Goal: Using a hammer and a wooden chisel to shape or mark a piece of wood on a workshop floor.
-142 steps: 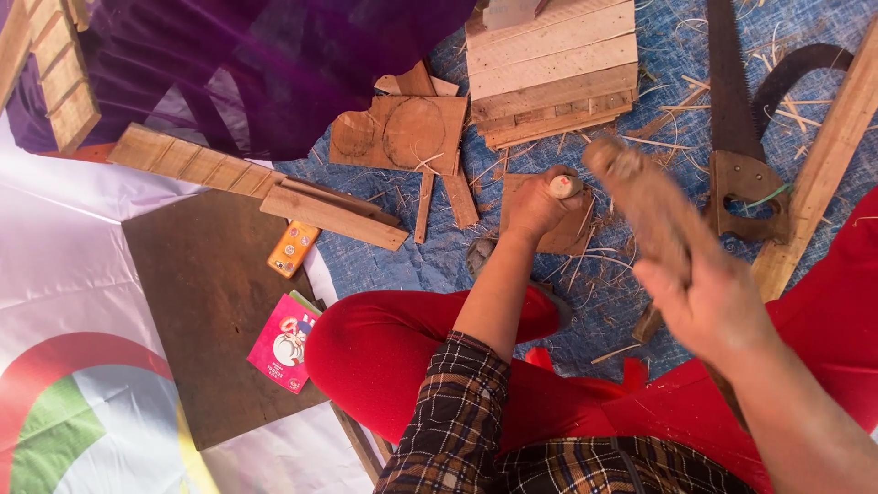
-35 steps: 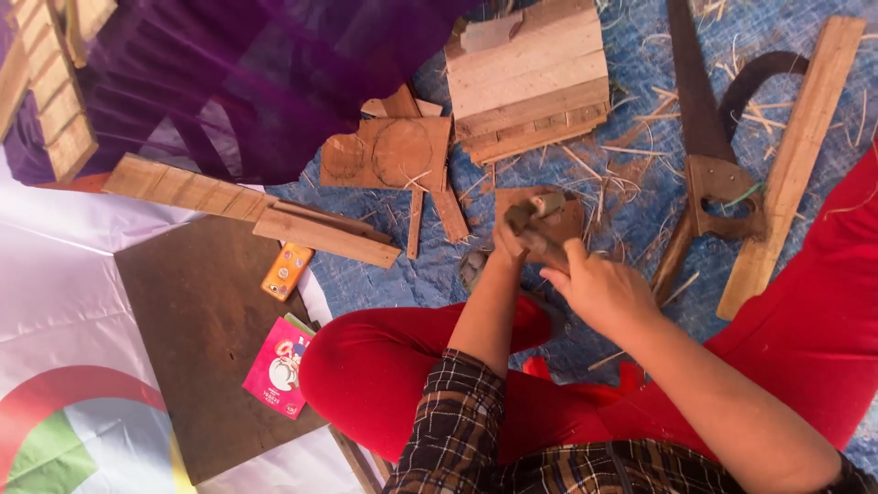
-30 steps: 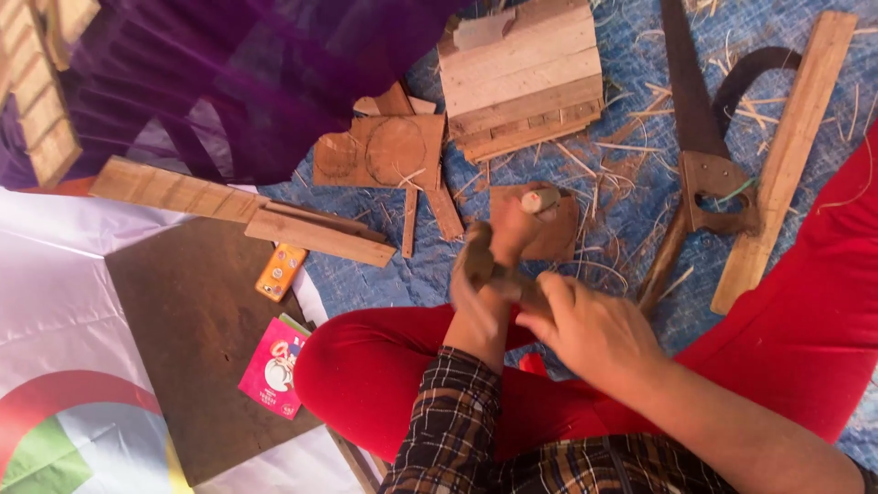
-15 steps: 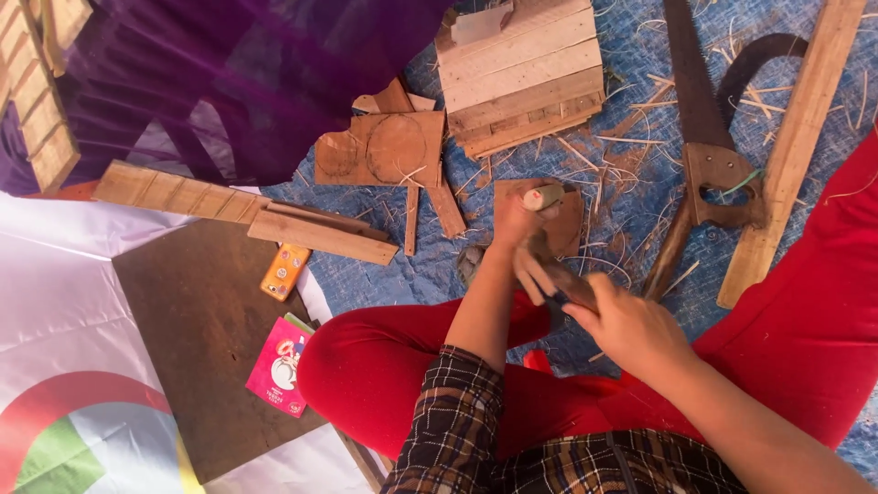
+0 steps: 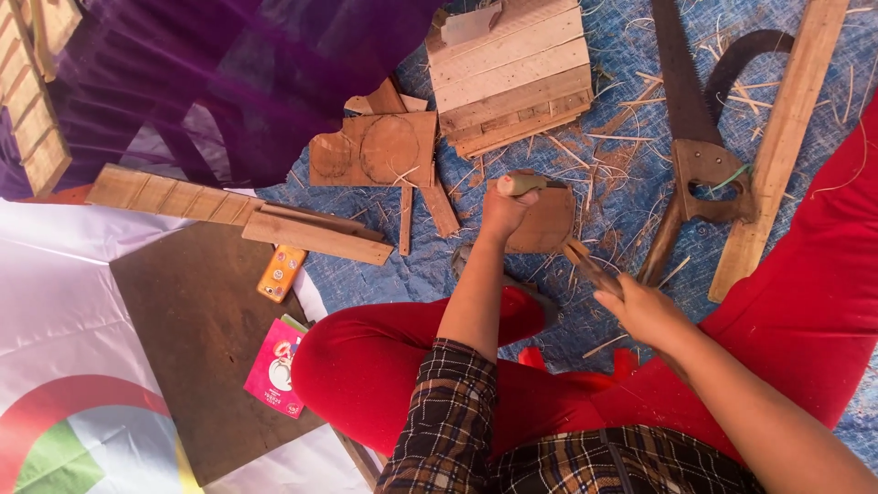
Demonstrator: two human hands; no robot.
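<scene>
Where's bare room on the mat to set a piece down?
Free: the dark board left of the red knee, and mat between that knee and the slats. Crowded: around the left hand, saw and plank.

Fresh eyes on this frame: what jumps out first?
The bright red trousers of the seated person fill the lower middle and right edge. Just above them, the left hand grips a wooden-handled tool on a small brown wood piece, while the right hand holds a stick-like striker beside it. A handsaw lies on the blue mat at upper right, next to a stack of pale planks.
</scene>
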